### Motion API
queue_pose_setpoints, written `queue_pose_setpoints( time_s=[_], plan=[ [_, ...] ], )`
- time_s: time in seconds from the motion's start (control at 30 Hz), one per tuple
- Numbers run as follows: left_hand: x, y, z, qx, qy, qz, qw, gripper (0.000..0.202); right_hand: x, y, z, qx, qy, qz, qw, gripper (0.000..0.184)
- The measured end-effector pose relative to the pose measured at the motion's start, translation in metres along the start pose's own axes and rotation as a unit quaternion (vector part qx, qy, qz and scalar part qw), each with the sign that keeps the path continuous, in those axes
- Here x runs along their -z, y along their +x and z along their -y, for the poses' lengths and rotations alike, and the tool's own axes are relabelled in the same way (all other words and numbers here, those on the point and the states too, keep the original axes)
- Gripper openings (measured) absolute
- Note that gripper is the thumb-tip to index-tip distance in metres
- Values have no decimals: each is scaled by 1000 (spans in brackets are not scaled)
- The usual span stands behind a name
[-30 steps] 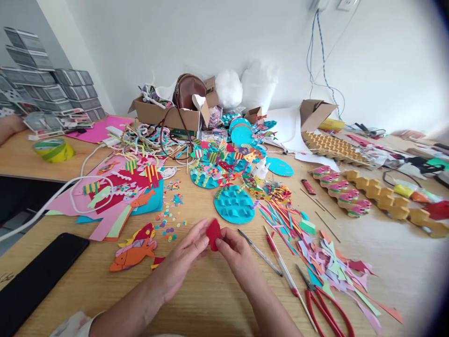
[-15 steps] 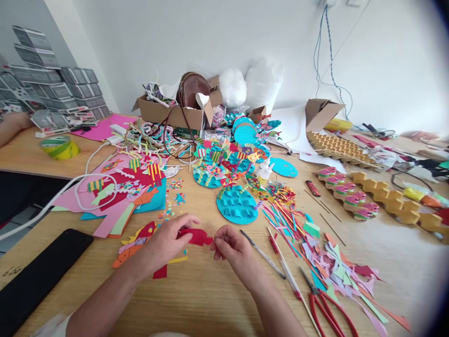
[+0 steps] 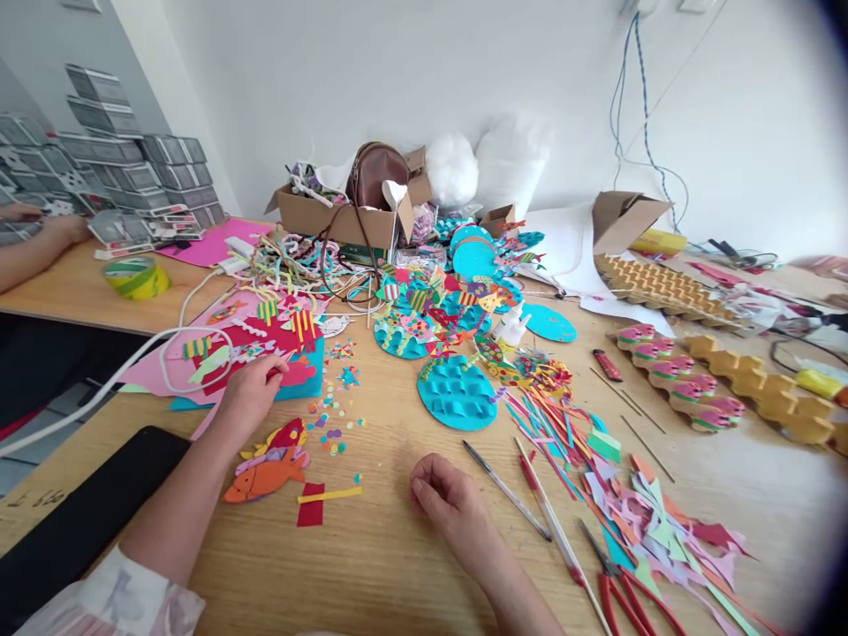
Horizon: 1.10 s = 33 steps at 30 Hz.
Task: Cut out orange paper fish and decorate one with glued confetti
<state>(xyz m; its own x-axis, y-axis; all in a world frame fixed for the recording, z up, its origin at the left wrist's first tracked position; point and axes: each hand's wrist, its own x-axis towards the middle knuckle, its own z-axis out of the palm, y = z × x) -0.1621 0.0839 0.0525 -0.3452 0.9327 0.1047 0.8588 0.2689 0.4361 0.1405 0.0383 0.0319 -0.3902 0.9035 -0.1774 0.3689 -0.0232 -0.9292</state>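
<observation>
My left hand [image 3: 250, 393] is over the paper pile on the left, its fingers closed on a red paper cut-out [image 3: 274, 375], mostly hidden by the fingers. Just beyond the fingertips, an orange-red paper fish [image 3: 301, 373] lies on a blue sheet [image 3: 315, 360]. My right hand [image 3: 450, 503] rests on the table with curled fingers and nothing visible in them. Between the hands lie an orange paper fish [image 3: 268, 479] on other cut-outs, a red paper square [image 3: 310, 512] crossed by a yellow strip [image 3: 341, 495], and scattered paper dots [image 3: 335, 435].
A pen [image 3: 507, 490], a long thin stick [image 3: 563, 530] and red-handled pliers or scissors [image 3: 626, 583] lie right of my right hand, beside paper scraps [image 3: 662, 521]. A blue disc [image 3: 457, 393] with paper loops lies ahead. Another person's hand [image 3: 63, 231] is far left.
My left hand has moved left and away from me to the paper pile, carrying the red cut-out. My right hand has let go of it and stays near its place. The view has shifted slightly.
</observation>
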Motion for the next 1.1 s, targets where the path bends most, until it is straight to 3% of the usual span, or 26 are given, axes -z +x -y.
queue_pose_setpoints(
  time_s=[0.2,0.37,0.53,0.57,0.7,0.77,0.93,1.1],
  plan=[
    [-8,8,12,0,33,-11,999,25,-1,2,-3,3,-19,-9,1000,11],
    [-12,9,20,-38,57,-9,998,24,-2,2,-4,8,-19,-13,1000,12],
    [3,-4,7,-72,63,-18,995,25,-1,2,-6,9,-19,-15,1000,10],
    [9,-9,2,-81,56,-2,995,25,0,2,-6,7,-21,-14,1000,10],
    [26,-34,-9,-108,7,188,976,20,1,2,-6,5,-31,-9,999,10],
    [30,-47,-7,-120,6,232,965,17,1,2,-6,5,-31,-10,999,10],
    [25,-71,17,-126,4,254,959,23,-1,3,-9,13,-37,-11,999,12],
    [15,-78,35,-114,39,257,959,35,-1,2,-12,22,-64,-6,998,12]
  ],
)
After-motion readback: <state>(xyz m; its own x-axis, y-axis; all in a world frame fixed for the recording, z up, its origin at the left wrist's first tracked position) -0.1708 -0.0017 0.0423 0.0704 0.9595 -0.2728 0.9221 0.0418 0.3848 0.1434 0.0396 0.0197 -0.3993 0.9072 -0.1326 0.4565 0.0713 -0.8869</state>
